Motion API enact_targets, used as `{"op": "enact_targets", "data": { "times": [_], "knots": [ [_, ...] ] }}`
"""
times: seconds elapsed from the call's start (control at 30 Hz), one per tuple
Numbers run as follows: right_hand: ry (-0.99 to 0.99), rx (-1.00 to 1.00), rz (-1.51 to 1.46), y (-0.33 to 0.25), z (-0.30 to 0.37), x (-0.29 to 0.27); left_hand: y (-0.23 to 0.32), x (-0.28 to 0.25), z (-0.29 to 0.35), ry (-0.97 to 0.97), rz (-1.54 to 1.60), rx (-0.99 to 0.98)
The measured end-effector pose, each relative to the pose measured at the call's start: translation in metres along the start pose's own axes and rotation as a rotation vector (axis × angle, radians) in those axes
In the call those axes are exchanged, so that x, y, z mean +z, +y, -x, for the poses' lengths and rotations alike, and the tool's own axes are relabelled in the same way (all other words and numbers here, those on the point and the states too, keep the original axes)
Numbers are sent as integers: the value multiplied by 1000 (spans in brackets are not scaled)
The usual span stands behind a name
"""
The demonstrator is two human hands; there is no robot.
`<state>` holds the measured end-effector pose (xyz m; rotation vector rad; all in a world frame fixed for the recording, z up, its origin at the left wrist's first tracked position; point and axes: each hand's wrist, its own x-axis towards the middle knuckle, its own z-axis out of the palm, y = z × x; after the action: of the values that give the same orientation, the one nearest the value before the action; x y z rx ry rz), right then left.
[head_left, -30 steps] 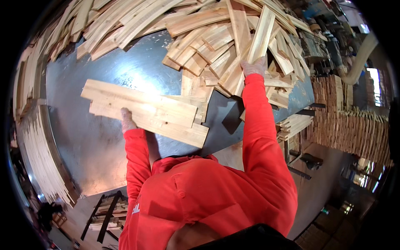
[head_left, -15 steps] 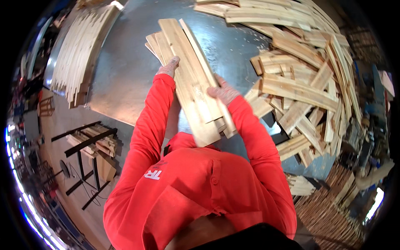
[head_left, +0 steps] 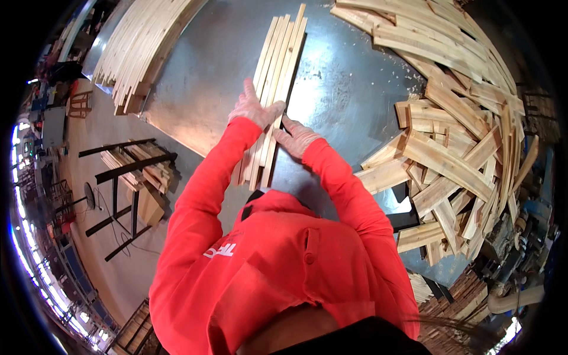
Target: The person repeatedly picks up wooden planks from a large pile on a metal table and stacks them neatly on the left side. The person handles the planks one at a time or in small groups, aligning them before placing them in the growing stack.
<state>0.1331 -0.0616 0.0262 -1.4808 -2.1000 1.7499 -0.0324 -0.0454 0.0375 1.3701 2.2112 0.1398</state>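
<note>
A bundle of narrow wooden boards [head_left: 273, 74] stands on edge, side by side, on the metal tabletop in front of me. The ends are uneven, and one board sticks out beyond the others at the far end. My left hand [head_left: 253, 109] is on the bundle's left side, its thumb reaching across the top edges. On the right side, a little nearer to me, my right hand [head_left: 296, 138] presses against the outer board with its fingers bent to the edge. Between them the two hands hold the boards together. Parts of the fingers are hidden.
A large loose pile of boards [head_left: 449, 160] covers the table's right side. Long strips lie in a neat row [head_left: 145, 44] at the far left. The metal tabletop [head_left: 207, 77] carries scattered wood chips. A black stand [head_left: 136, 171] with wood pieces is on the floor at left.
The boards were tilted with broad faces up in both hands. Now they stand on edge, lined up on the table, and my hands have shifted to their two sides.
</note>
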Motion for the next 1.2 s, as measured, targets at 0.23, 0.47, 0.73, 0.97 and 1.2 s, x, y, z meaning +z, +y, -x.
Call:
{"op": "enact_targets", "data": {
  "times": [0.23, 0.47, 0.73, 0.97, 1.2],
  "knots": [
    [-19, -78, -509, 55, -10, 39, -9, 10, 47, 1, -113, -140],
    [160, -92, -894, 30, -40, 55, -65, 8, -13, -567, 1648, 46],
    [570, -253, -547, 16, -101, 56, -132, 26, -87, -282, 893, 18],
    [523, -228, -756, -54, -178, 68, -148, -39, -136, -306, 715, 254],
    [455, -239, -796, -181, -267, 127, -263, -170, -162, -109, 360, 188]
  ]
}}
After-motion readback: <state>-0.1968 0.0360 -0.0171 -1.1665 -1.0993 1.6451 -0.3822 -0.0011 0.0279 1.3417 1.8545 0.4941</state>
